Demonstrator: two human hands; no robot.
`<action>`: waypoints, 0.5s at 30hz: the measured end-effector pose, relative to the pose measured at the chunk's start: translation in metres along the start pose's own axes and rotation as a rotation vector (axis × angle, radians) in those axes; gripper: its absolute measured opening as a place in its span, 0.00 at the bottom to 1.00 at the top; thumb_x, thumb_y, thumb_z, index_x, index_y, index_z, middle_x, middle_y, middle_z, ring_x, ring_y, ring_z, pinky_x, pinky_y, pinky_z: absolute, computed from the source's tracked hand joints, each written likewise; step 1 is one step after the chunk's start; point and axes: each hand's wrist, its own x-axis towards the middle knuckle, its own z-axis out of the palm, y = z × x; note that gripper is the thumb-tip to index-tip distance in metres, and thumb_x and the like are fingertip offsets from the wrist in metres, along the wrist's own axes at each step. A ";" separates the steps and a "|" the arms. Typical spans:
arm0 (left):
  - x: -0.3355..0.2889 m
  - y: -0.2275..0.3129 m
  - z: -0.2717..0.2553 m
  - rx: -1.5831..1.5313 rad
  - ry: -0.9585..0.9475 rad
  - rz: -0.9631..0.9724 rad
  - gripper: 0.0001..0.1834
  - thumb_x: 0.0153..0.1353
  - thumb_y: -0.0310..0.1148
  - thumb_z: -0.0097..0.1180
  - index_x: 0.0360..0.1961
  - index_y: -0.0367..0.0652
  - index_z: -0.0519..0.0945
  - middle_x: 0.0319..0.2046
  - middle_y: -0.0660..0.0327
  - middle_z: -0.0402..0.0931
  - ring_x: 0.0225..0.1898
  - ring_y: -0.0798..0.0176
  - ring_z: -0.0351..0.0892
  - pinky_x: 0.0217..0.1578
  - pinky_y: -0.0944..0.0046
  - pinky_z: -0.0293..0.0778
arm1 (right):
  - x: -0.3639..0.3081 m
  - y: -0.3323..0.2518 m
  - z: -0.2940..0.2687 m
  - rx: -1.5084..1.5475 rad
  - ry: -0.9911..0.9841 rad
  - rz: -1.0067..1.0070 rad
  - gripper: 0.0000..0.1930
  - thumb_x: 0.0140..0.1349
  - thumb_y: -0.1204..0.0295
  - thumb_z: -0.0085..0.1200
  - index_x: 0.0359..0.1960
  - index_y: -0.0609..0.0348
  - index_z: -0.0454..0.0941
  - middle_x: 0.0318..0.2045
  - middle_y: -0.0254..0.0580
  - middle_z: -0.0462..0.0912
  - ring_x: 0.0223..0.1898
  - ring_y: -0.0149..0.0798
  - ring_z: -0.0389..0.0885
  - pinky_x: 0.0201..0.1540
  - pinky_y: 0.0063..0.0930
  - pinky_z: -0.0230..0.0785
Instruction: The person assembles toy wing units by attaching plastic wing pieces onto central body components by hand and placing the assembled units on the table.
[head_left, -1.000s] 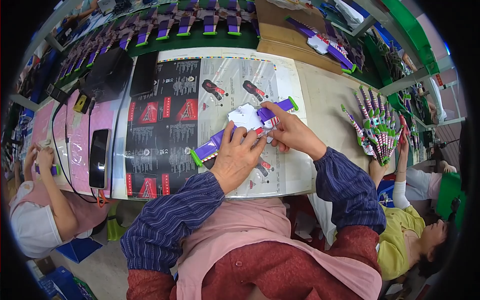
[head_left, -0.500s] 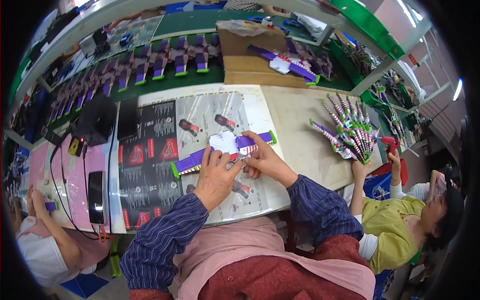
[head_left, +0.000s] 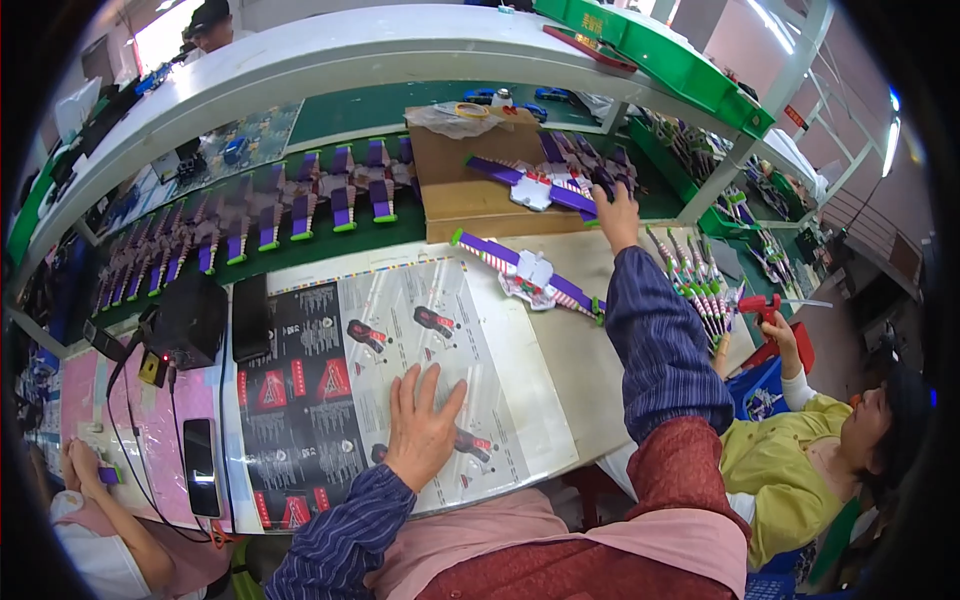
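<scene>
Head view, looking down on a light workbench point(head_left: 580, 400). Left hand point(head_left: 420, 430) laid flat, palm down, fingers spread and apart, on a large printed sheet point(head_left: 400, 350) carrying dark panels and small red-and-black figures; probably pressed there to keep the sheet from sliding, holding nothing. Right hand point(head_left: 612, 210) stretched far forward to the top of a brown cardboard box point(head_left: 470, 190), fingers curled down onto a purple-and-white winged toy piece point(head_left: 540, 185) lying across the box top; whether closed around it or only resting on it cannot be told from this angle. Second purple-and-white piece with green tips point(head_left: 530, 275) flat on the bench just in front of the box, between the box and the printed sheet, touching neither hand.

Containers and holders: box top also bearing a roll of tape point(head_left: 472, 111) on a crumpled clear bag; box interior not visible. Behind the sheet, a green mat with a long row of similar purple pieces point(head_left: 300, 205) set side by side. To the right, a fanned bundle of striped purple-and-green parts point(head_left: 700, 290) near a co-worker's hand point(head_left: 780, 335) in a yellow-green top, beside a blue crate point(head_left: 757, 395), contents unclear. At far left, a black charger block point(head_left: 190, 320) and a dark phone point(head_left: 200, 455) on a pink mat, with another person's hands point(head_left: 80, 465) nearby.
</scene>
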 end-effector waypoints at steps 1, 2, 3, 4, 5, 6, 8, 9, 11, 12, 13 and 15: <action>-0.007 -0.004 0.000 0.009 0.000 -0.031 0.34 0.52 0.23 0.64 0.64 0.47 0.81 0.69 0.42 0.65 0.73 0.32 0.58 0.71 0.28 0.58 | -0.002 -0.030 0.022 0.212 0.011 0.095 0.23 0.71 0.53 0.61 0.46 0.66 0.84 0.40 0.61 0.88 0.42 0.62 0.88 0.42 0.52 0.79; -0.013 -0.008 0.001 0.015 0.000 -0.059 0.34 0.53 0.24 0.64 0.64 0.47 0.81 0.69 0.42 0.65 0.73 0.31 0.59 0.71 0.28 0.58 | 0.000 -0.042 0.018 0.544 -0.519 0.703 0.21 0.73 0.52 0.61 0.47 0.60 0.82 0.41 0.51 0.89 0.39 0.47 0.90 0.33 0.42 0.78; -0.014 -0.008 -0.001 0.011 -0.012 -0.069 0.34 0.53 0.24 0.63 0.65 0.47 0.80 0.68 0.42 0.66 0.72 0.31 0.59 0.71 0.29 0.59 | -0.006 -0.045 0.020 0.636 -0.578 0.779 0.18 0.72 0.55 0.63 0.46 0.59 0.82 0.38 0.48 0.89 0.36 0.44 0.90 0.28 0.36 0.75; -0.014 -0.007 -0.001 0.016 -0.012 -0.079 0.34 0.53 0.24 0.63 0.65 0.47 0.80 0.68 0.42 0.66 0.72 0.31 0.59 0.71 0.29 0.59 | -0.009 -0.047 0.021 0.724 -0.635 0.858 0.15 0.72 0.59 0.64 0.46 0.58 0.82 0.35 0.45 0.89 0.33 0.41 0.90 0.24 0.30 0.72; -0.012 -0.007 -0.001 -0.010 -0.013 -0.080 0.33 0.53 0.24 0.63 0.65 0.47 0.80 0.68 0.42 0.66 0.72 0.31 0.60 0.71 0.29 0.59 | -0.013 -0.050 0.023 0.954 -0.619 0.913 0.10 0.71 0.66 0.65 0.45 0.59 0.82 0.33 0.44 0.89 0.31 0.40 0.89 0.22 0.24 0.67; -0.011 -0.007 -0.001 -0.038 -0.016 -0.078 0.33 0.53 0.24 0.63 0.65 0.47 0.80 0.68 0.42 0.66 0.72 0.31 0.60 0.71 0.30 0.60 | -0.014 -0.053 0.027 1.004 -0.628 0.927 0.08 0.70 0.69 0.65 0.44 0.58 0.82 0.32 0.41 0.88 0.30 0.38 0.87 0.21 0.26 0.65; -0.007 -0.008 0.000 -0.034 -0.020 -0.073 0.34 0.54 0.24 0.62 0.66 0.45 0.79 0.68 0.41 0.66 0.71 0.31 0.60 0.71 0.31 0.61 | -0.026 -0.062 0.029 1.151 -0.647 0.897 0.06 0.70 0.72 0.65 0.43 0.57 0.82 0.32 0.38 0.85 0.29 0.32 0.82 0.24 0.27 0.65; -0.009 -0.011 0.002 -0.066 0.018 -0.100 0.34 0.55 0.23 0.62 0.67 0.44 0.79 0.68 0.40 0.66 0.71 0.31 0.61 0.71 0.34 0.62 | -0.045 -0.089 0.024 1.144 -0.674 0.859 0.06 0.70 0.72 0.65 0.43 0.58 0.81 0.32 0.37 0.84 0.29 0.31 0.80 0.26 0.26 0.66; -0.010 -0.016 -0.005 -0.157 0.122 -0.155 0.35 0.59 0.23 0.62 0.70 0.40 0.75 0.67 0.38 0.67 0.68 0.31 0.65 0.69 0.40 0.66 | -0.088 -0.138 -0.008 1.205 -0.708 0.734 0.08 0.70 0.71 0.65 0.42 0.61 0.79 0.34 0.37 0.83 0.31 0.29 0.77 0.30 0.25 0.68; -0.010 -0.017 -0.007 -0.268 0.193 -0.227 0.36 0.60 0.24 0.63 0.72 0.40 0.73 0.68 0.38 0.66 0.68 0.31 0.65 0.69 0.40 0.66 | -0.115 -0.165 -0.030 1.257 -0.687 0.730 0.07 0.72 0.71 0.63 0.41 0.61 0.79 0.36 0.36 0.83 0.31 0.28 0.77 0.30 0.25 0.69; -0.008 -0.018 -0.007 -0.385 0.265 -0.279 0.37 0.62 0.24 0.63 0.74 0.40 0.70 0.68 0.38 0.66 0.68 0.31 0.66 0.69 0.41 0.66 | -0.139 -0.170 -0.048 1.233 -0.718 0.671 0.08 0.73 0.70 0.61 0.43 0.61 0.79 0.37 0.36 0.83 0.32 0.28 0.79 0.32 0.25 0.72; -0.010 -0.029 -0.002 -0.611 0.361 -0.412 0.41 0.68 0.28 0.64 0.80 0.41 0.61 0.70 0.39 0.63 0.69 0.37 0.67 0.67 0.45 0.69 | -0.196 -0.199 -0.091 1.194 -0.807 0.584 0.09 0.74 0.68 0.61 0.48 0.60 0.80 0.36 0.33 0.82 0.35 0.27 0.82 0.34 0.23 0.76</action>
